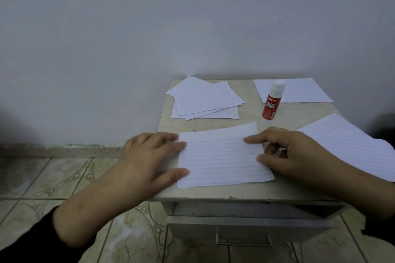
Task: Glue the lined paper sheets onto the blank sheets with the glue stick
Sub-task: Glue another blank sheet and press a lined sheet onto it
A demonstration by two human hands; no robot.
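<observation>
A lined sheet (222, 160) lies near the front of the small table (235, 193), on top of another sheet whose far edge (230, 132) sticks out behind it. My left hand (154, 156) rests flat at its left edge, with the thumb and fingertips on the paper. My right hand (292, 153) presses the right edge with its index finger and thumb. The capped red and white glue stick (272, 102) stands upright just behind the sheet. A loose pile of blank sheets (205, 100) sits at the back left.
More lined sheets lie at the back right (299, 90) and along the right edge (350, 147). The table stands against a white wall. Its drawer (245, 228) is pulled slightly out below the front edge. Tiled floor (53, 177) lies to the left.
</observation>
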